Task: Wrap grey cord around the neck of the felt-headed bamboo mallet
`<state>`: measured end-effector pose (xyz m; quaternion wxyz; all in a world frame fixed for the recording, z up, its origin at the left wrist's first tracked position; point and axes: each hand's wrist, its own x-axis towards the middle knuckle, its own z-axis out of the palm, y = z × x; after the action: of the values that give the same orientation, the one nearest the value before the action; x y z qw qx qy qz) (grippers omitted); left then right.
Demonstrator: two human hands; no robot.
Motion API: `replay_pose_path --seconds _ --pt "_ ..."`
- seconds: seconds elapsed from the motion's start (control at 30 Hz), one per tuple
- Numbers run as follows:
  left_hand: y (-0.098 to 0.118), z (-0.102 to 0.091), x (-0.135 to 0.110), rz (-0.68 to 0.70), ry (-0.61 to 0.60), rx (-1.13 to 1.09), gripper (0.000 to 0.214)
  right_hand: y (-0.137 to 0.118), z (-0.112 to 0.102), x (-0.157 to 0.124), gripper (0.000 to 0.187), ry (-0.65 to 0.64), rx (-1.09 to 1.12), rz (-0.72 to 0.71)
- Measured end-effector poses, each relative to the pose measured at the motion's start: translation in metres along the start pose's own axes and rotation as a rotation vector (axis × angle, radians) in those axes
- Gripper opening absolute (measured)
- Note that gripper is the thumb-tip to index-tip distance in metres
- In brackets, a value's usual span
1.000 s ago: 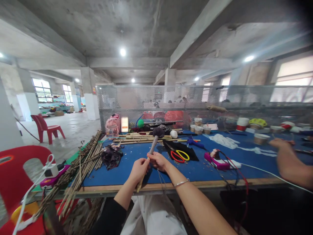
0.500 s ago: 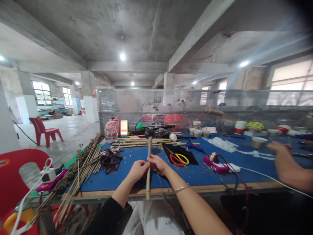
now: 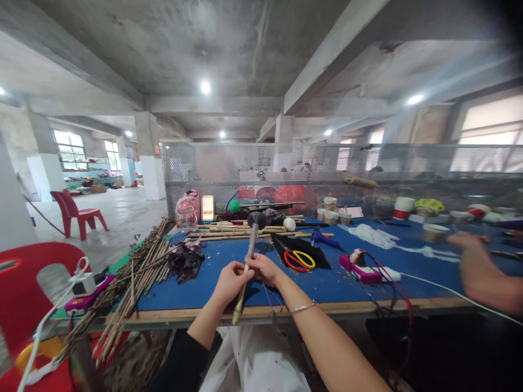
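Both hands are closed around a bamboo stick (image 3: 238, 308) held over the table's front edge. Its upper part is wrapped in grey material (image 3: 253, 242), and a dark round head (image 3: 256, 219) tops it. My left hand (image 3: 231, 281) grips the stick at the lower end of the wrap. Just above and to the right, my right hand (image 3: 263, 269) pinches the wrapped part. A thin cord (image 3: 269, 296) hangs below my right hand. Scissors with red and yellow handles (image 3: 300, 260) lie on a black cloth (image 3: 322, 258) to the right.
Dry twigs (image 3: 141, 272) and a crumpled dark cloth (image 3: 185, 261) lie left on the blue table (image 3: 220, 250). Bamboo sticks (image 3: 224, 235) lie behind. A blue glue gun (image 3: 324, 239) and purple power strip (image 3: 359, 270) are right. Another person's arm (image 3: 482, 272) reaches in from the right.
The stick has tilted: its lower end swung left and its head shifted slightly right. My left hand has turned with it, and both hands still grip it.
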<state>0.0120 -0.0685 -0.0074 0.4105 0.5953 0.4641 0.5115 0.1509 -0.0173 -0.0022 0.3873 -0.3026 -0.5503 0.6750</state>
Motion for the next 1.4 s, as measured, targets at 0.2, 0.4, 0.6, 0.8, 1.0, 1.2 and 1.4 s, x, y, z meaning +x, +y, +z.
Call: replay_pose_path --seconds 0.2,0.4,0.6,0.8,1.0,1.2,1.4 --pt "-0.0005 0.0025 -0.0009 -0.074 -0.013 0.015 0.033 -0.0026 -0.0007 -0.004 0.037 -0.058 0.047 0.02" --pt "0.0029 0.0025 -0.0041 -0.013 -0.046 0.031 0.038 -0.0027 -0.0002 -0.0043 0.034 -0.055 0.033 0.029" --pt "0.0013 0.0042 -0.0027 -0.012 0.1 0.087 0.033 -0.0021 0.0005 -0.0034 0.036 -0.018 0.004 0.017" --pt "-0.002 0.0022 -0.0019 -0.092 -0.038 -0.045 0.038 -0.0036 0.0001 -0.0058 0.036 -0.074 0.027 0.035" --pt "-0.0014 0.0029 -0.0023 0.024 0.111 0.078 0.036 -0.0015 0.0005 -0.0036 0.036 -0.006 -0.015 0.021" --pt "-0.0041 0.0028 -0.0015 -0.093 0.015 -0.197 0.078 -0.0017 -0.0008 -0.0042 0.036 -0.052 0.039 0.022" --pt "-0.0048 0.0064 -0.0031 0.06 0.085 -0.02 0.076 0.0005 0.002 -0.0028 0.036 0.001 -0.022 0.02"
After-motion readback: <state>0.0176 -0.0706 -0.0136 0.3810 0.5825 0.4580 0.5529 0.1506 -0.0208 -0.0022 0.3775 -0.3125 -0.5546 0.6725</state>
